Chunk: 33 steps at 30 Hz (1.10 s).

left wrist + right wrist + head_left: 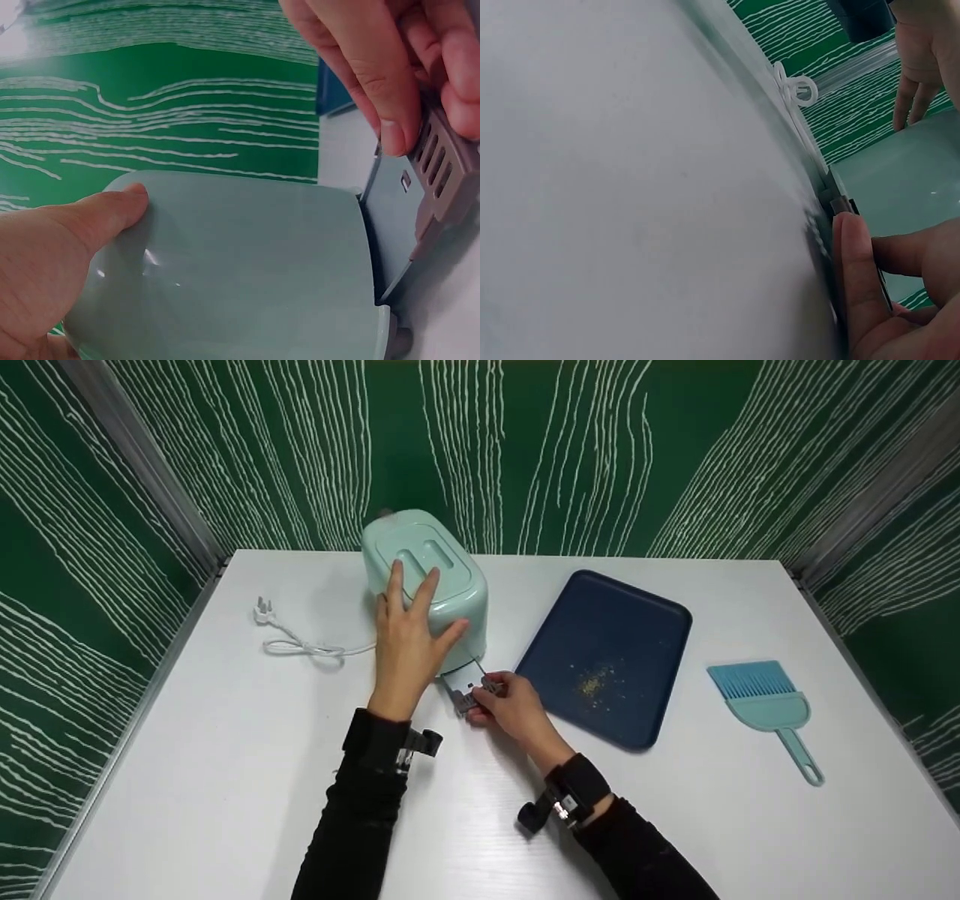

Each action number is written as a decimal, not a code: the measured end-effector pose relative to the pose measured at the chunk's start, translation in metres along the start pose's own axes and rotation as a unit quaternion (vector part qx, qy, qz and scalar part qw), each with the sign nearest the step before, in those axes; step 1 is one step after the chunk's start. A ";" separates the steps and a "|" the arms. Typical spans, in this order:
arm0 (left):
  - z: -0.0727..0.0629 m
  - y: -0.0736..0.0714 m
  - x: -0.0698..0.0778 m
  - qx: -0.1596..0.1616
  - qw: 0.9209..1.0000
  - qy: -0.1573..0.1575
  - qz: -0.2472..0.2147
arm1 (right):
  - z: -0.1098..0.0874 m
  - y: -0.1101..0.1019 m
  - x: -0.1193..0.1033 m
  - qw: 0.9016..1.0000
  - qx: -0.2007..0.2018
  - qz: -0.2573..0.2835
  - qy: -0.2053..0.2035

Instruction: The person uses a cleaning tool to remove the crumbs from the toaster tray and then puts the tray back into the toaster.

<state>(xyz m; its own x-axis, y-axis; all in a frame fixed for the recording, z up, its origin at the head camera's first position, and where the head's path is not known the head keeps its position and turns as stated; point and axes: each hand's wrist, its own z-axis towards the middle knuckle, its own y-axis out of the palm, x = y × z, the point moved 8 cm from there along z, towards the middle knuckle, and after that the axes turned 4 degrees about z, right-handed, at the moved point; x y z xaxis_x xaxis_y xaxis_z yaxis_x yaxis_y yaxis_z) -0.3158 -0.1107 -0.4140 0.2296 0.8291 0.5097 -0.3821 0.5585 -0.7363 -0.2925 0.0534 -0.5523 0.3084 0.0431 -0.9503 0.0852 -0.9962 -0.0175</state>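
A mint-green toaster (461, 604) stands near the back of the table, its lid covering the top. My left hand (409, 649) rests on it with fingers spread over the lid and thumb on the near end. At the toaster's lower near end, a metal crumb tray (394, 199) with a grey slotted handle sticks partly out. My right hand (517, 709) pinches that handle between thumb and fingers, also seen in the right wrist view. The tray's far part is hidden inside the toaster.
Right of the toaster lies a dark blue tray (611, 630) with a small heap of yellowish crumbs (592, 684). Farther right is a mint brush (769, 709) with blue bristles. A white cord and plug (264, 613) lie left of the toaster.
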 end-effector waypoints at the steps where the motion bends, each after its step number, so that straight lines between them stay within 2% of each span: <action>1: 0.000 0.000 0.000 0.001 1.000 0.001 0.001 | 0.000 0.000 0.000 1.000 -0.001 0.006 -0.001; 6: 0.000 -0.001 0.001 0.009 1.000 0.005 0.006 | 0.003 0.003 0.000 0.999 -0.004 0.036 -0.010; 14: 0.000 0.000 0.002 0.001 1.000 0.002 0.012 | 0.009 0.005 -0.002 0.999 0.011 0.038 -0.010; 23: 0.001 0.002 0.001 -0.006 1.000 -0.001 0.014 | 0.011 0.010 0.000 0.994 0.002 0.105 0.007; 33: 0.000 0.001 0.000 0.003 1.000 0.007 0.010 | 0.009 0.010 0.005 0.997 -0.027 0.061 0.025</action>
<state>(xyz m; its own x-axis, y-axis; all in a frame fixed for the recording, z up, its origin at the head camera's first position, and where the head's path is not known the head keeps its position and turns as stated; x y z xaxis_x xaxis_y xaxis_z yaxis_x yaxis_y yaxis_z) -0.3158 -0.1099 -0.4143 0.2345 0.8409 0.4878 -0.3924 0.5409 -0.7439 -0.2986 0.0428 -0.5597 0.3667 -0.0734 -0.9275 0.0942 -0.9888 0.1155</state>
